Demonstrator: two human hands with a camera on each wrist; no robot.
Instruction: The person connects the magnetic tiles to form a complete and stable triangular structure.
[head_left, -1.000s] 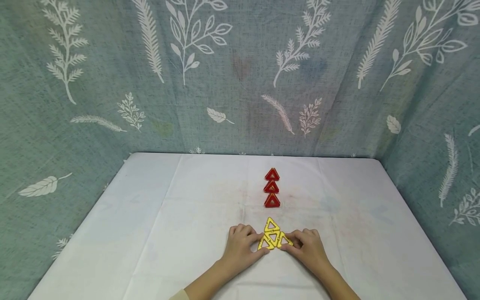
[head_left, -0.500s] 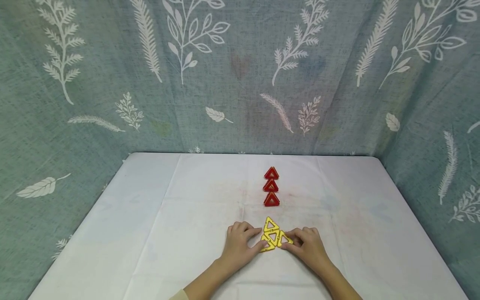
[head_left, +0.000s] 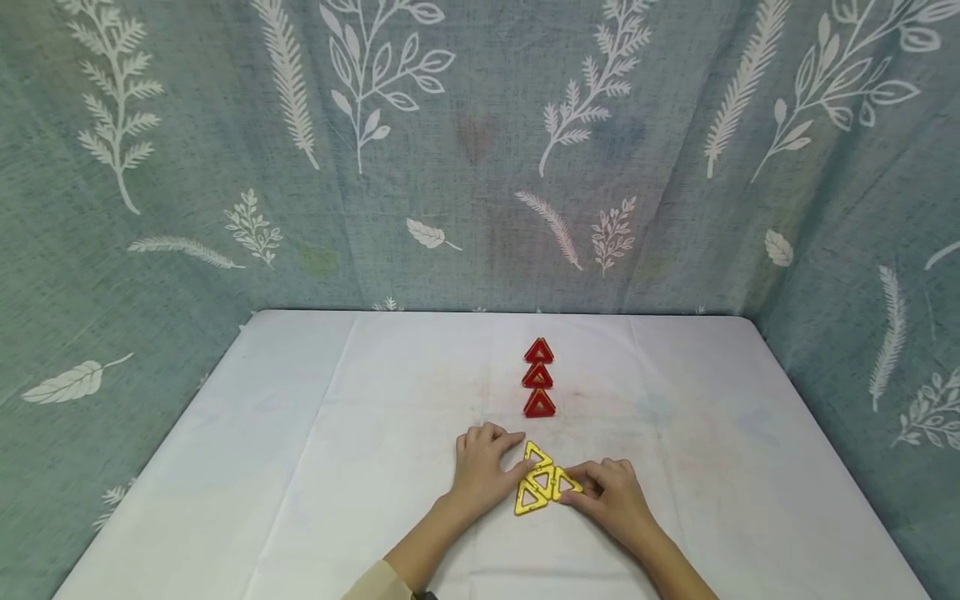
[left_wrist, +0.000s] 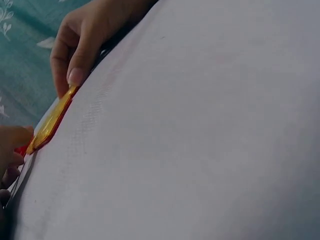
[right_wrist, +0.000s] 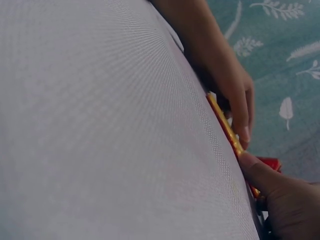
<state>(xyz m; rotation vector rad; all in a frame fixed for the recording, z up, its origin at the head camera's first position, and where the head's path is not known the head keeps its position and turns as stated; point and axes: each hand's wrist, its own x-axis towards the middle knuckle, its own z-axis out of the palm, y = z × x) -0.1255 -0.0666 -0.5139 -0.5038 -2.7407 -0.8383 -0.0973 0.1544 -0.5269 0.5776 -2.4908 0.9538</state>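
Several yellow triangular magnetic tiles (head_left: 541,497) lie edge to edge on the table in the head view. My right hand (head_left: 615,493) pinches the rightmost yellow tile (head_left: 556,485) between thumb and forefinger. On the other side, my left hand (head_left: 480,468) has its forefinger stretched out beside the top yellow tile (head_left: 543,461), and its thumb reaches over the tiles' left edge. Seen edge-on in the left wrist view, the yellow piece (left_wrist: 52,120) has a red layer along its underside. Part of the upper tiles is hidden by the left thumb.
Behind the tiles, red triangular pieces (head_left: 539,395) stand in a column toward the table's far side. A white cloth covers the table (head_left: 375,400). Grey-green leaf-patterned fabric (head_left: 480,208) rises along the back and sides.
My left hand has shifted its thumb up from the lower left tile toward the upper ones. The yellow tiles have turned slightly counterclockwise. My right hand keeps its pinch.
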